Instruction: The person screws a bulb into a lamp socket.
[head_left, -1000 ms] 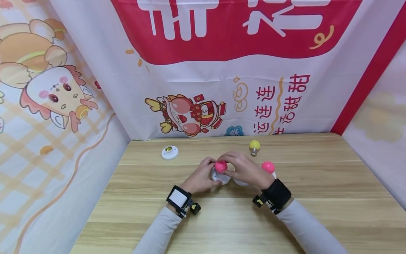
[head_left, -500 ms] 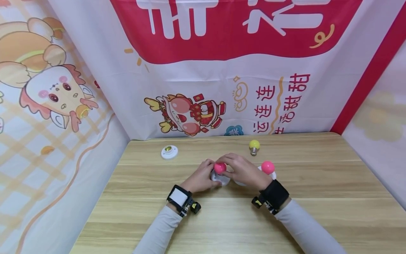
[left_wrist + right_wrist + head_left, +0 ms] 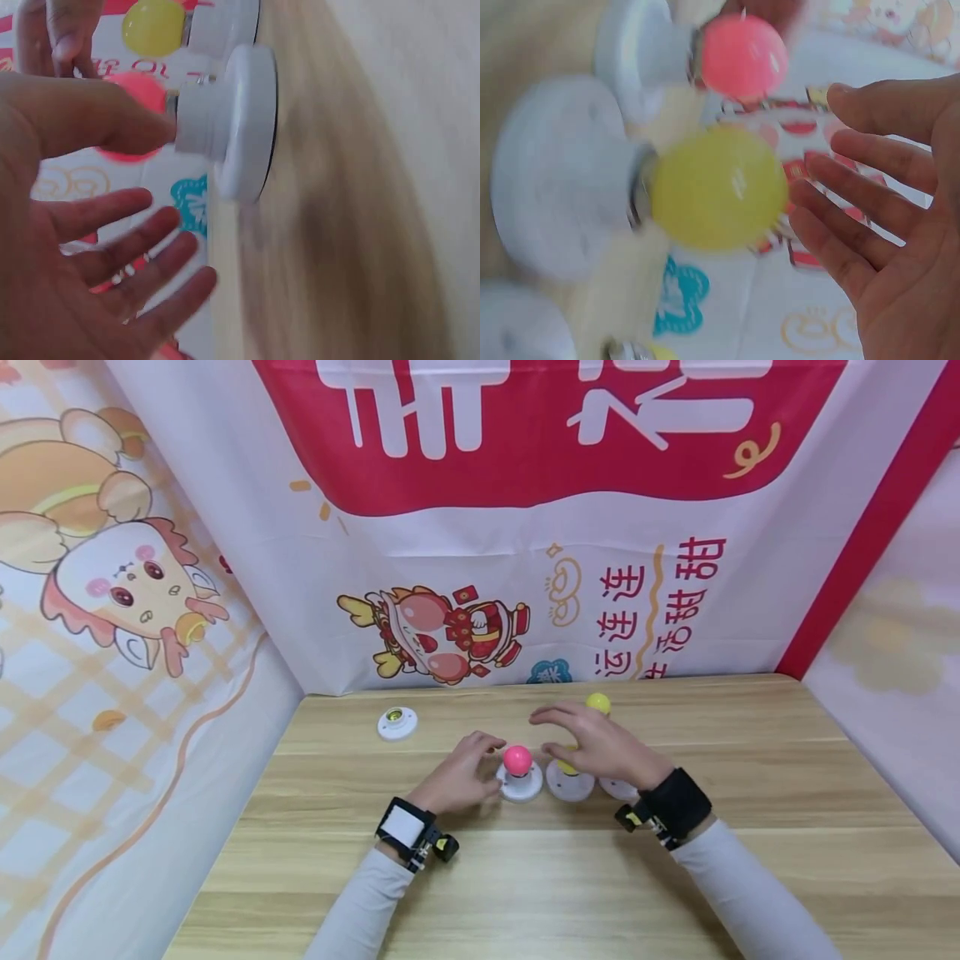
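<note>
A pink light bulb [image 3: 517, 760] stands upright in a round white lamp socket [image 3: 520, 788] on the table. My left hand [image 3: 459, 777] is just left of it, fingers spread; in the left wrist view its thumb overlaps the pink bulb [image 3: 141, 94]. My right hand [image 3: 600, 745] hovers above the middle socket [image 3: 570, 787], holding nothing, its fingers loosely extended. A yellow bulb [image 3: 720, 187] sits in that middle socket, partly covered by the right hand in the head view. The third socket [image 3: 618, 790] lies partly under the right hand, and its top is hidden.
At the back left of the wooden table [image 3: 525, 877] lies a white socket [image 3: 397, 724] with no bulb in it. Behind the right hand shows another yellow bulb [image 3: 598, 702]. Printed cloth [image 3: 450, 539] hangs along the table's back edge.
Both hands have let go: the right hand has moved off the pink bulb to the right, and the left has drawn back from the socket. The pink bulb stays upright in it.
</note>
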`<action>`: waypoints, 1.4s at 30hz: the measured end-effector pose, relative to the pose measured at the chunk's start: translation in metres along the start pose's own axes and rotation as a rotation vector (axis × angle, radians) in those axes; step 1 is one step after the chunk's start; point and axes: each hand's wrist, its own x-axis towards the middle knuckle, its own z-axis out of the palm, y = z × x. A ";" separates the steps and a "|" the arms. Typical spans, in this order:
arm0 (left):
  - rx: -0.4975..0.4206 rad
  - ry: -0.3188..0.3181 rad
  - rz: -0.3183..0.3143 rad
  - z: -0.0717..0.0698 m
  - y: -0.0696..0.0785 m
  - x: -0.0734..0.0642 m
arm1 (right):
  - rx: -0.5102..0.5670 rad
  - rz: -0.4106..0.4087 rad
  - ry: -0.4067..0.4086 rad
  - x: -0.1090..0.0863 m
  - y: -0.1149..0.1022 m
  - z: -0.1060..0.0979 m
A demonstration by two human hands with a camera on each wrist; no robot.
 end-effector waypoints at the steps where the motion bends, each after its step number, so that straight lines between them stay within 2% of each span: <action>1: -0.007 0.019 -0.006 -0.004 -0.001 -0.001 | 0.000 0.015 0.006 -0.001 0.004 -0.005; 5: -0.011 0.113 -0.030 -0.019 -0.010 -0.004 | 0.019 0.081 0.029 -0.006 0.022 -0.024; 7: 0.006 0.167 -0.019 -0.026 -0.018 -0.004 | 0.038 0.109 0.046 -0.009 0.032 -0.031; 11: 0.046 0.274 -0.011 -0.042 -0.038 -0.006 | 0.042 0.119 0.088 -0.014 0.055 -0.042; 17: 0.112 0.437 -0.026 -0.062 -0.073 -0.009 | 0.044 0.149 0.082 -0.018 0.089 -0.045; 21: 0.135 0.507 -0.044 -0.072 -0.095 -0.009 | 0.066 0.196 0.054 -0.020 0.108 -0.040; 24: 0.143 0.505 -0.096 -0.077 -0.108 -0.008 | 0.074 0.208 0.036 -0.020 0.119 -0.033; 31: 0.111 0.408 -0.268 -0.078 -0.125 -0.006 | 0.068 0.217 -0.024 -0.013 0.136 -0.019; 37: 0.111 0.287 -0.357 -0.076 -0.131 -0.005 | 0.057 0.215 -0.100 -0.010 0.142 -0.015; 42: 0.144 0.252 -0.397 -0.077 -0.132 -0.005 | 0.072 0.219 -0.104 -0.010 0.144 -0.014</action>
